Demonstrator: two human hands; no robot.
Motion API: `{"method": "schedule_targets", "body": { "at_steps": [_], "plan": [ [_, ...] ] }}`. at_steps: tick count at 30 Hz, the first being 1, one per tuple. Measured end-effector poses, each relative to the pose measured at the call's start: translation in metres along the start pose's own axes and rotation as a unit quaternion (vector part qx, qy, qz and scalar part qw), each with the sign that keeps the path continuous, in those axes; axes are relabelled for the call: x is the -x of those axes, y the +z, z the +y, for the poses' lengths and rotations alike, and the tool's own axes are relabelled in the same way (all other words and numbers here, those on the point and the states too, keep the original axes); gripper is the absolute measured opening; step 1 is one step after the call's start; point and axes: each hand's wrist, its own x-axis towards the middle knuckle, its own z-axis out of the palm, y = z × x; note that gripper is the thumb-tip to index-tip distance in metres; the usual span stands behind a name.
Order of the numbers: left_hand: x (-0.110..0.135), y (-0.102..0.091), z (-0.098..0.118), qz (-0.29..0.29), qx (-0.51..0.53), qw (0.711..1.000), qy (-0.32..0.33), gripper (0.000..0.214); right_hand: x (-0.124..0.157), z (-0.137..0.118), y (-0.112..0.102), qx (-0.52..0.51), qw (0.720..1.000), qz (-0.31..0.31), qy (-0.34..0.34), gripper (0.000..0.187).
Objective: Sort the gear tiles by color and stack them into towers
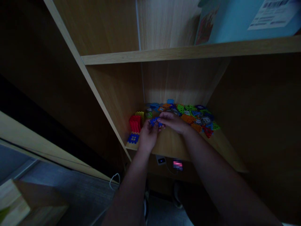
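Both my hands meet above the lower shelf around a blue interlocking plastic tile (154, 121) with notched edges. My left hand (148, 134) grips it from the near left side, fingers closed. From the right, my right hand (172, 121) pinches its other edge; its fingers partly cover the tile. Left of my hands stands a red stack of notched tiles (135, 123), with a yellow stack (139, 114) behind it. In front of the red stack lies another blue tile (133, 138) with a window pattern. A loose heap of mixed-colour tiles (188, 118) spreads behind and right of my hands.
The upper shelf board (164, 56) crosses above my hands and carries a light-blue box (235, 22) with a white label. The cabinet's left side panel (113, 94) bounds the shelf. Below hang a small device with a display (161, 160) and a cable. A wooden box (35, 201) sits lower left.
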Motion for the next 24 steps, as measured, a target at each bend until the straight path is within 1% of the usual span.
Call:
{"method": "schedule_targets", "body": {
  "at_steps": [3,6,8,11,14,16,19,21,24],
  "plan": [
    [0.008,0.01,0.0,0.032,0.025,0.999,-0.007,0.024,0.002,-0.003,0.0,-0.01,0.999,-0.042,0.013,0.037],
    [0.013,0.02,0.003,0.08,0.097,0.992,-0.021,0.023,0.005,-0.004,0.001,-0.043,0.997,-0.07,0.013,0.036],
    [0.015,0.024,0.006,0.103,0.146,0.983,-0.034,0.026,0.008,-0.006,0.002,-0.057,0.994,-0.093,0.014,0.041],
    [0.014,0.021,0.011,0.121,0.185,0.974,-0.048,0.032,0.013,-0.011,0.002,-0.058,0.99,-0.127,0.018,0.056],
    [0.01,0.015,0.011,0.132,0.192,0.971,-0.048,0.039,0.014,-0.014,0.003,-0.07,0.987,-0.141,0.018,0.059],
    [0.008,0.012,0.01,0.15,0.2,0.967,-0.047,0.047,0.012,-0.012,0.004,-0.091,0.984,-0.149,0.021,0.06],
    [0.006,0.012,0.01,0.174,0.22,0.959,-0.049,0.053,0.006,-0.006,0.007,-0.128,0.982,-0.138,0.019,0.06],
    [0.007,0.014,0.011,0.16,0.22,0.961,-0.043,0.05,0.003,-0.003,0.008,-0.14,0.984,-0.109,0.008,0.06],
    [0.01,0.017,0.014,0.132,0.178,0.975,-0.026,0.041,0.002,-0.004,0.007,-0.121,0.99,-0.069,-0.004,0.061]
  ]
}}
